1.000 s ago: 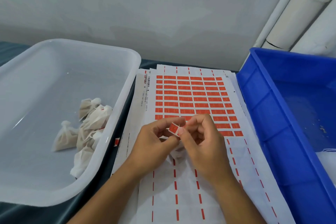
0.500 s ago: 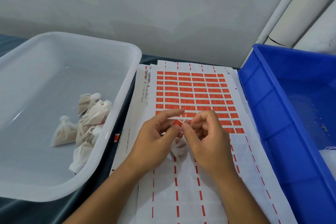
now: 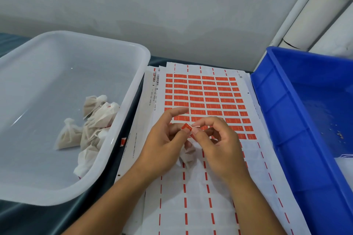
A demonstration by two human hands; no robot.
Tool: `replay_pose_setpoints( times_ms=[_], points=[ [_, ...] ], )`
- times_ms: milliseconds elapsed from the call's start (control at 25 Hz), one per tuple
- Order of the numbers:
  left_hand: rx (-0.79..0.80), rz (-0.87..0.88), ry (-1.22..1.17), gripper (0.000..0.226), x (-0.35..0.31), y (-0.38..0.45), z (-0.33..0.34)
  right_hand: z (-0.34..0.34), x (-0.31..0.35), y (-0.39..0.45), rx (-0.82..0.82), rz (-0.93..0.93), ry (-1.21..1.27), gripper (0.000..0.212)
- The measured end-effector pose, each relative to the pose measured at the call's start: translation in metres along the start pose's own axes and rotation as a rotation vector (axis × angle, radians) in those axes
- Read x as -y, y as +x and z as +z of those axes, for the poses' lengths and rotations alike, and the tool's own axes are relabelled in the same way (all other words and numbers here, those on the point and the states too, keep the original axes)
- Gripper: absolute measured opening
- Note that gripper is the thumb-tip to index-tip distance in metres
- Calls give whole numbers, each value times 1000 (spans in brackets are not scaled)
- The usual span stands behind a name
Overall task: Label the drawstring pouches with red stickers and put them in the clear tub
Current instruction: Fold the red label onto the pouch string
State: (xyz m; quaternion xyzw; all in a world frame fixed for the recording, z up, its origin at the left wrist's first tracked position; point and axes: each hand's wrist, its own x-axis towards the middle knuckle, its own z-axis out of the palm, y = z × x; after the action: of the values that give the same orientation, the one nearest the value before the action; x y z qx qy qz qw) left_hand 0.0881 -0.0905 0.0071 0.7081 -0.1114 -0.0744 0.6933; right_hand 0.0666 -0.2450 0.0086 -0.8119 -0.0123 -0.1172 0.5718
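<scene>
Drawstring pouch [image 3: 186,155] at frame centre, hanging below both hands, above sticker sheets [image 3: 200,101]. Left hand [image 3: 164,139] and right hand [image 3: 215,145] pinch red sticker [image 3: 186,127] between thumbs and fingertips; other fingers loosely curled. Clear tub [image 3: 133,74] at left holds heap of pouches [image 3: 93,126]. Blue bin [image 3: 282,120] at right edge. Sheets lie on dark table surface [image 3: 23,219]. Pale grey wall [image 3: 152,5] fills upper frame; white pipes [image 3: 324,5] in upper right corner.
</scene>
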Motion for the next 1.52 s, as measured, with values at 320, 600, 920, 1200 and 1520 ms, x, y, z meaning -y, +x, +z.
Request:
replay_pose_setpoints(
  times_ms=[320,600,920,1200,1520],
  points=[
    [-9,28,15,35,3,-2,5,5,-6,-2,-33,74,30,3],
    [-71,90,114,31,6,-3,9,8,-9,-1,-61,211,124,10],
    [-97,57,34,31,6,-2,8,9,-5,-3,-69,107,57,4],
    [-118,14,18,31,6,-2,12,9,-5,-3,-72,108,65,4],
    [-233,52,77,24,4,-4,11,12,-1,-4,-145,26,2,11]
  ],
)
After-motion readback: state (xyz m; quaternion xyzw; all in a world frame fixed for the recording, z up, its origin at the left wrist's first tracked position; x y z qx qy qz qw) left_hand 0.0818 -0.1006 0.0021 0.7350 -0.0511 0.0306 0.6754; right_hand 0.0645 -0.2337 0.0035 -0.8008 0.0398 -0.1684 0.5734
